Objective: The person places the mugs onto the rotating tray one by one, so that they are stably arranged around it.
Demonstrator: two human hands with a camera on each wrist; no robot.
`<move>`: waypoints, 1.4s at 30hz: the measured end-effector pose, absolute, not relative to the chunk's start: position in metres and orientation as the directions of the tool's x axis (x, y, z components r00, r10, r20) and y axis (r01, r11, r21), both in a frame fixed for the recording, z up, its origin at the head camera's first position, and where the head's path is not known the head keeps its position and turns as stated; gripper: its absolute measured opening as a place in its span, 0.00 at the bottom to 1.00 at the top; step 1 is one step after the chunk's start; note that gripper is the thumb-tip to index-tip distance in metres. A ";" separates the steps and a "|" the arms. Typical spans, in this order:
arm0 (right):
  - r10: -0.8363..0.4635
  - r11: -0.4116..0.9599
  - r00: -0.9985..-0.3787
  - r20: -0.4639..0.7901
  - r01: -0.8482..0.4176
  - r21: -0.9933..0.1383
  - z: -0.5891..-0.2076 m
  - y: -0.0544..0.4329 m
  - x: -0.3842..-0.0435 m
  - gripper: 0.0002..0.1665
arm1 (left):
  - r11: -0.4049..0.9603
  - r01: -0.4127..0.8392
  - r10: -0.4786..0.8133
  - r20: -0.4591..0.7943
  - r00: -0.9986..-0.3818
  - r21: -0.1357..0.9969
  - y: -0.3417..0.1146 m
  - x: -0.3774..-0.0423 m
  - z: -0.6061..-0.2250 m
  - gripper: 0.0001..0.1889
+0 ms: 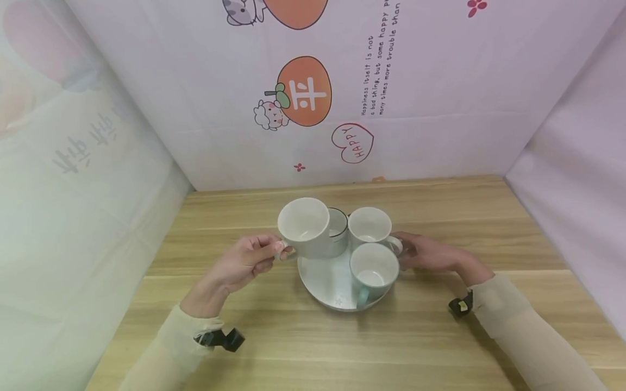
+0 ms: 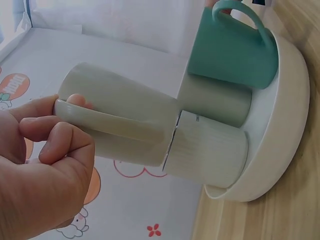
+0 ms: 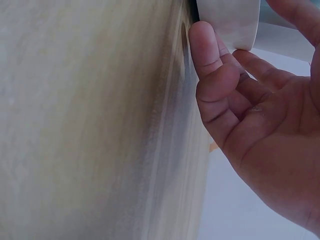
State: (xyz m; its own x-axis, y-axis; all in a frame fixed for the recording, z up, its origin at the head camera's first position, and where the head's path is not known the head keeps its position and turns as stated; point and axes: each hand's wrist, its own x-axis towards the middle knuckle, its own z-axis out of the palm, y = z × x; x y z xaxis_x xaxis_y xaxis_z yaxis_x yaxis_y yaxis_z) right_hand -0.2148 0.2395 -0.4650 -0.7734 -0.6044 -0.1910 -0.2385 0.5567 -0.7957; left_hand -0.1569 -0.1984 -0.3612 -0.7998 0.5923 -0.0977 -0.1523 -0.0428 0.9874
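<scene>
My left hand (image 1: 249, 260) pinches the handle of a tall pale mug (image 1: 299, 239). In the left wrist view this mug (image 2: 120, 115) is right over a ribbed white cup with a dark rim (image 2: 205, 150), its base meeting or just above that rim. The ribbed cup stands in a shallow white bowl (image 1: 323, 285) with a second pale mug (image 1: 370, 220) and a teal mug (image 1: 374, 269). My right hand (image 1: 430, 252) is at the bowl's right side, near the second mug's handle. In the right wrist view its fingers are loosely bent, fingertips at the bowl's wall (image 3: 230, 22).
The bowl rests on a wooden table (image 1: 274, 347). A printed white cloth (image 1: 220, 108) hangs behind the table, with more cloth at both sides. Each wrist carries a small black camera, the left one (image 1: 220, 338) just above the table.
</scene>
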 end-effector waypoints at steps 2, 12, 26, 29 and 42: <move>-0.608 0.551 -0.770 -0.192 -0.236 -0.800 -0.464 0.240 -0.215 0.43 | -0.036 -0.154 0.602 -0.101 -0.792 0.987 -0.197 -0.156 -0.362 0.09; -0.602 0.553 -0.774 -0.194 -0.229 -0.801 -0.464 0.239 -0.216 0.42 | -0.004 -0.123 0.669 -0.089 -0.738 0.992 -0.193 -0.153 -0.373 0.11; -0.597 0.558 -0.776 -0.201 -0.223 -0.799 -0.465 0.239 -0.216 0.42 | 0.029 -0.173 0.701 -0.143 -0.699 0.984 -0.187 -0.150 -0.389 0.07; -0.602 0.556 -0.773 -0.200 -0.225 -0.800 -0.465 0.240 -0.216 0.42 | 0.034 -0.173 0.704 -0.147 -0.695 0.984 -0.187 -0.149 -0.393 0.06; -0.596 0.578 -0.779 -0.195 -0.247 -0.778 -0.463 0.238 -0.214 0.43 | 0.064 -0.172 0.698 -0.167 -0.696 0.983 -0.185 -0.152 -0.412 0.09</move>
